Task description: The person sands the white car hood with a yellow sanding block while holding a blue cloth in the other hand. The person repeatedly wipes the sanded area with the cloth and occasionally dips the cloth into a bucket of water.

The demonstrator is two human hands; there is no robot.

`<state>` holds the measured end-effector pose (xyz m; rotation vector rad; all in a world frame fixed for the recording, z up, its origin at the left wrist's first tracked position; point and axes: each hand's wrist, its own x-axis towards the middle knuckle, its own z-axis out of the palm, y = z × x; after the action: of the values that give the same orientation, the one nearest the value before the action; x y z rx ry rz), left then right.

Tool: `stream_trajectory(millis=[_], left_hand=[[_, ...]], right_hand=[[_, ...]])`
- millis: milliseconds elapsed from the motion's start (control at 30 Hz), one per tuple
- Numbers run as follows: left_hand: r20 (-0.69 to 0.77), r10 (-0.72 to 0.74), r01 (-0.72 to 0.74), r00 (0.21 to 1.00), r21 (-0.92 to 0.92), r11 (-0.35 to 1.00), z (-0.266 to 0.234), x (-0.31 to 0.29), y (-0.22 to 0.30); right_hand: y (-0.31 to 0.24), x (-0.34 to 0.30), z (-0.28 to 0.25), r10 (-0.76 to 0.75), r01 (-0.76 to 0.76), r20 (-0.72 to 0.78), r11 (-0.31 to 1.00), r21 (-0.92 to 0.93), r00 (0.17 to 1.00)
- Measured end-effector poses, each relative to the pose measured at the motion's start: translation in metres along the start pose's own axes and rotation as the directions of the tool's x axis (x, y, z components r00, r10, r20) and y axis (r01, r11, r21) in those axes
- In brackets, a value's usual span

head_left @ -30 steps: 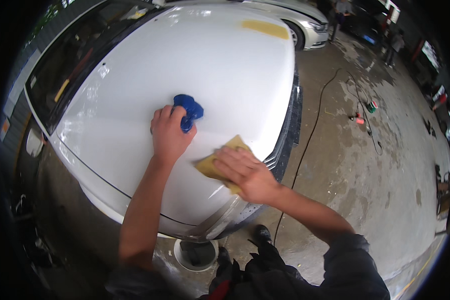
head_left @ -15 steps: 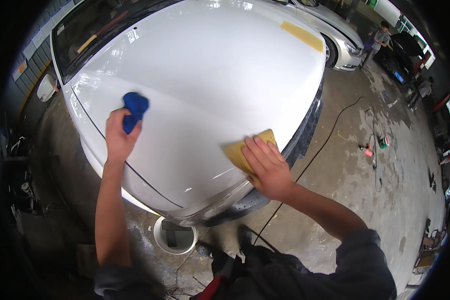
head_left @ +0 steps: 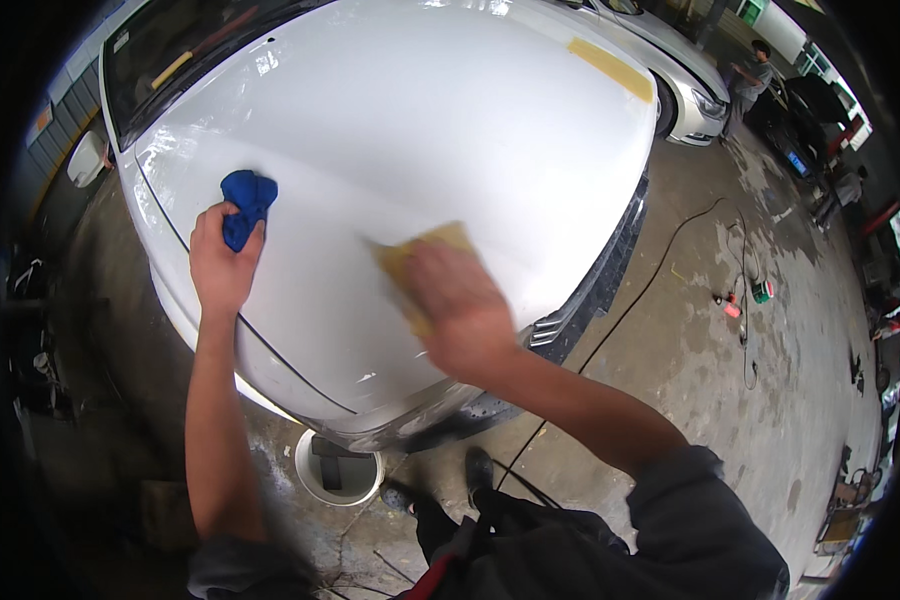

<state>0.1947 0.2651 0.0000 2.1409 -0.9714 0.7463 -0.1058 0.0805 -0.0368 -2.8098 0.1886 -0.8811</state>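
A white car hood spreads out before me, its surface glossy. My left hand grips a bunched blue cloth over the hood's left side. Under my right hand lies a sheet of yellow sandpaper, pressed flat against the middle of the hood. Motion blurs that hand and the sheet, and the palm hides much of the sandpaper. Another yellow strip rests on the hood's far right edge.
A white bucket with dark pieces inside stands on the floor by the front bumper. A black hose crosses the floor at right, near a green can. Beyond are a silver car and a person.
My right hand has swept the sandpaper left and away from me, from the hood's front edge to its middle. My left hand with the blue cloth has shifted slightly left.
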Motion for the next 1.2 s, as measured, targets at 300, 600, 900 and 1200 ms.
stream_trajectory(millis=[300,600,900,1200], left_hand=[[-0.019,-0.031,0.032,0.999,0.028,0.999,-0.003,-0.002,-0.008],[-0.01,-0.047,0.048,0.999,0.028,0.998,-0.009,-0.007,-0.005],[0.001,-0.034,0.034,0.999,-0.001,0.999,-0.01,-0.005,-0.008],[0.002,-0.09,0.089,0.996,0.031,0.996,-0.004,-0.007,0.001]], right_hand=[[0.044,-0.077,-0.053,-0.036,0.025,-0.089,0.992,-0.127,0.995],[0.055,-0.056,-0.05,-0.111,0.103,-0.063,0.989,-0.106,0.992],[0.049,-0.037,-0.045,-0.107,0.105,-0.028,0.991,-0.082,0.994],[0.046,-0.014,-0.04,-0.122,0.122,-0.01,0.993,0.006,0.993]])
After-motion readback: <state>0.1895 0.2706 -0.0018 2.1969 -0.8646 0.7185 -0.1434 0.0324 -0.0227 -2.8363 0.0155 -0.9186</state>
